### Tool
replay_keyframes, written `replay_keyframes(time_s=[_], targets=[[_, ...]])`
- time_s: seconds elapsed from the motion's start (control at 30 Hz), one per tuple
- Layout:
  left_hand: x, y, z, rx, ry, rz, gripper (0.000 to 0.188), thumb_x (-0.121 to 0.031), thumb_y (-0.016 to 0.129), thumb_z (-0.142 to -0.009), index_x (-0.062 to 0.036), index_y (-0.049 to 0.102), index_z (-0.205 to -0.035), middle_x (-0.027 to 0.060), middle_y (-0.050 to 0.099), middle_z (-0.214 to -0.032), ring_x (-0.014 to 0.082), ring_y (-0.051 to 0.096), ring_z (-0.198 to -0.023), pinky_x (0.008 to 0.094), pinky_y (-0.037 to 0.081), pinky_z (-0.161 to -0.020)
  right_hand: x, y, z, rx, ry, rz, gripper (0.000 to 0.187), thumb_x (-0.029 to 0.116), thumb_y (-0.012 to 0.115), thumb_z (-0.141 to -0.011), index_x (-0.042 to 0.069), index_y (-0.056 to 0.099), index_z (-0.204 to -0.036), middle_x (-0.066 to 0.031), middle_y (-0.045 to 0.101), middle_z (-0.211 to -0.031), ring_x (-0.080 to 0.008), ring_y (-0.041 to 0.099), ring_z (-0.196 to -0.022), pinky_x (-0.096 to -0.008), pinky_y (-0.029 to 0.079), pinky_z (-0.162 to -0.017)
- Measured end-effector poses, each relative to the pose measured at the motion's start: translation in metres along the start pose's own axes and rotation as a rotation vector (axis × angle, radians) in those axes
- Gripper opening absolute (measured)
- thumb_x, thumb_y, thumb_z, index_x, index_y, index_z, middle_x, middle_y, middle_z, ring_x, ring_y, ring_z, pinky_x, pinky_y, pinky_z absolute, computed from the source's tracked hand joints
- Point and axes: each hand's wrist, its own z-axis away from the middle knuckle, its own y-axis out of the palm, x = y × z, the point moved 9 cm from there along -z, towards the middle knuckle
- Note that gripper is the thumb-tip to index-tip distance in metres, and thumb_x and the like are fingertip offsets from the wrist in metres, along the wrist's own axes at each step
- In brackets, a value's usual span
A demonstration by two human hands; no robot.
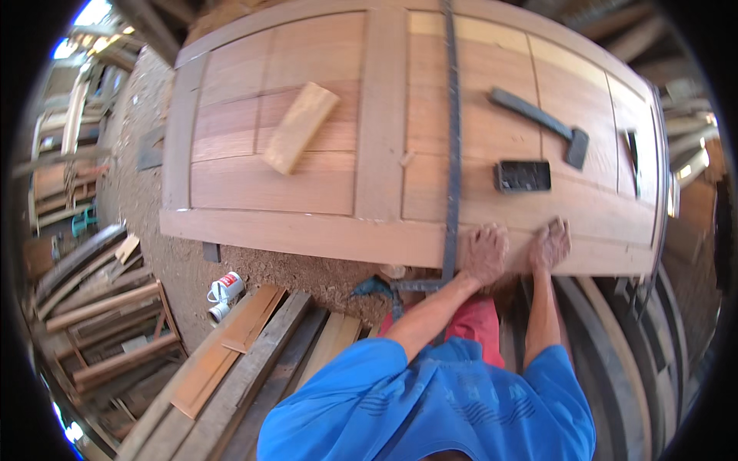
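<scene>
A large panelled wooden door [383,115] lies flat in front of me. My left hand [486,253] rests on its near rail, fingers laid flat and slightly apart, just right of a dark metal bar clamp [453,115] that runs across the door. Further right, my right hand [551,243] lies on the same rail with its fingers forward. Neither hand holds a tool. Beyond the hands are a small black rectangular tray [523,176] and a hammer [538,115] with a dark head. A pale wood block [301,128] sits on the left panels.
Stacked boards and beams [254,346] lie on the near left, with more timber [607,346] on the near right. A white mug-like container [224,287] stands on the dirt floor [134,184]. Wooden frames [115,338] are piled at far left. A dark bar [659,184] borders the door's right end.
</scene>
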Motion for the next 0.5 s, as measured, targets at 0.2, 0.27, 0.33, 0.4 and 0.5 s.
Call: replay_keyframes(time_s=[0.2,0.27,0.33,0.4,0.5], targets=[[-0.017,-0.006,-0.007,0.015,0.138,-0.012,0.022,-0.017,0.057,-0.094,-0.0021,0.058,-0.110,0.0198,0.059,-0.127,0.0405,0.053,-0.123,0.0547,0.038,-0.106,0.003,-0.018,0.005,-0.030,0.096,-0.110,0.055,0.034,0.057,-0.098,0.014,0.052,-0.149,-0.0133,0.044,-0.159,-0.0338,0.037,-0.148,-0.0536,0.023,-0.122],[-0.013,0.000,-0.009,-0.003,0.162,-0.072,0.023,-0.016,0.057,-0.094,-0.0026,0.058,-0.112,0.0198,0.059,-0.125,0.0403,0.053,-0.122,0.0546,0.038,-0.105,0.013,-0.024,0.003,-0.003,0.093,-0.114,0.055,0.034,0.058,-0.097,0.013,0.052,-0.148,-0.0134,0.045,-0.158,-0.0338,0.036,-0.148,-0.0541,0.022,-0.123],[-0.017,0.016,-0.009,0.085,0.099,-0.102,0.022,-0.017,0.056,-0.094,-0.0036,0.059,-0.112,0.0187,0.059,-0.122,0.0394,0.054,-0.118,0.0531,0.039,-0.102,0.001,-0.026,0.001,0.051,0.113,-0.072,0.055,0.033,0.059,-0.096,0.012,0.053,-0.146,-0.0135,0.045,-0.158,-0.0342,0.035,-0.148,-0.0542,0.021,-0.123],[-0.022,0.027,-0.003,0.156,0.159,-0.135,0.026,-0.020,0.055,-0.095,-0.0036,0.061,-0.114,0.0174,0.059,-0.118,0.0379,0.055,-0.112,0.0506,0.040,-0.100,-0.015,-0.018,0.010,-0.056,0.086,-0.084,0.051,0.032,0.059,-0.095,0.011,0.057,-0.142,-0.0135,0.047,-0.156,-0.0347,0.036,-0.147,-0.0536,0.021,-0.123],[0.001,0.018,-0.009,0.103,0.075,-0.171,0.017,-0.021,0.055,-0.097,-0.0063,0.055,-0.107,0.0158,0.060,-0.123,0.0357,0.054,-0.116,0.0526,0.036,-0.104,0.001,-0.044,0.029,-0.291,0.013,-0.502,0.037,0.026,0.062,-0.096,0.003,0.060,-0.125,-0.0212,0.056,-0.139,-0.0393,0.049,-0.132,-0.0503,0.036,-0.113]])
